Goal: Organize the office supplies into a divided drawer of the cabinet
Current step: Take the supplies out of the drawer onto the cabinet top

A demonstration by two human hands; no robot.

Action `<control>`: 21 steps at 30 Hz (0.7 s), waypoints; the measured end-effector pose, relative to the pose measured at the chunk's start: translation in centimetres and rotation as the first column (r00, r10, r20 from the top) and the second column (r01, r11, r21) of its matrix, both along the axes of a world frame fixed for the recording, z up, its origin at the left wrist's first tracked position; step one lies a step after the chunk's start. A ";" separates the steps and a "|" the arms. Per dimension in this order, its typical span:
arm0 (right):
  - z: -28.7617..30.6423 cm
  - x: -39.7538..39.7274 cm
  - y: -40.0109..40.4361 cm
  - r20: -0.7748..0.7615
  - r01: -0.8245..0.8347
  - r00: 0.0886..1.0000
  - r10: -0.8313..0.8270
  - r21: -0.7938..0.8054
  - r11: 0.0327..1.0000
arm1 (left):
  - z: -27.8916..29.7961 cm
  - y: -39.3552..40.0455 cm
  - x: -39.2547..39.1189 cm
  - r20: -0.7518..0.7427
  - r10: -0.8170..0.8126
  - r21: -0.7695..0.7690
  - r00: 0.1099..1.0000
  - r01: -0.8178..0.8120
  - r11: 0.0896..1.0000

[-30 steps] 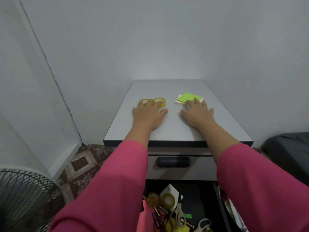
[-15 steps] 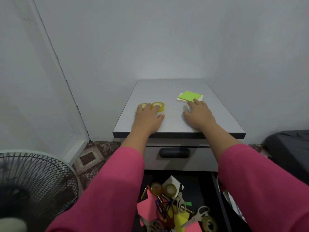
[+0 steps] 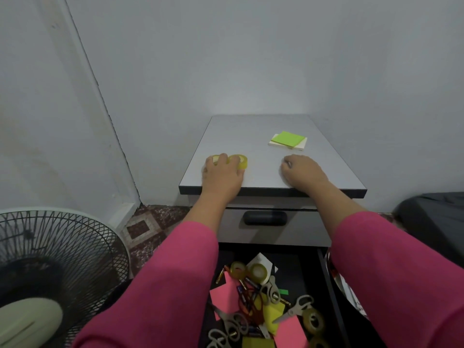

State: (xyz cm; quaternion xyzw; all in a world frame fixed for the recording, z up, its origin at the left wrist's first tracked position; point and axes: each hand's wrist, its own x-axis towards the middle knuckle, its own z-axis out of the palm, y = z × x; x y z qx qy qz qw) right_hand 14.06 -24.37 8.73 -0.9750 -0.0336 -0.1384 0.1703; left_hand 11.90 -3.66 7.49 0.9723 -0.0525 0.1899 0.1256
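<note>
Left grip [image 3: 222, 172] on tape rolls [image 3: 239, 160] w/ fan [image 3: 54, 270] nearby.

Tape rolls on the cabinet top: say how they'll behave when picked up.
The tape rolls lie flat, so they probably won't roll until tipped on edge. Small rings, likely light and stiff. The left hand rests on them; their glossy sides might slip.

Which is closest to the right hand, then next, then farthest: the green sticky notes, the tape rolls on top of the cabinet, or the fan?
From the right hand, head view:
1. Green sticky notes, just beyond it on the cabinet top.
2. Tape rolls, across on the left, under the left hand.
3. Fan, on the floor, far left.
</note>
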 end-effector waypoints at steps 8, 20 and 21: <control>-0.2 -0.4 0.1 0.013 -0.018 1.000 0.018 -0.009 1.000 | 1.2 -0.3 0.4 -0.116 0.027 -0.057 0.993 -0.034 0.998; -0.7 0.0 0.0 0.058 -0.012 0.998 0.012 -0.005 1.000 | 1.8 -0.4 3.1 -0.231 0.035 -0.033 0.972 -0.044 0.998; -0.7 0.0 0.0 0.063 -0.013 0.998 0.013 -0.004 1.000 | 1.8 -0.4 3.3 -0.225 0.036 -0.031 0.974 -0.045 0.999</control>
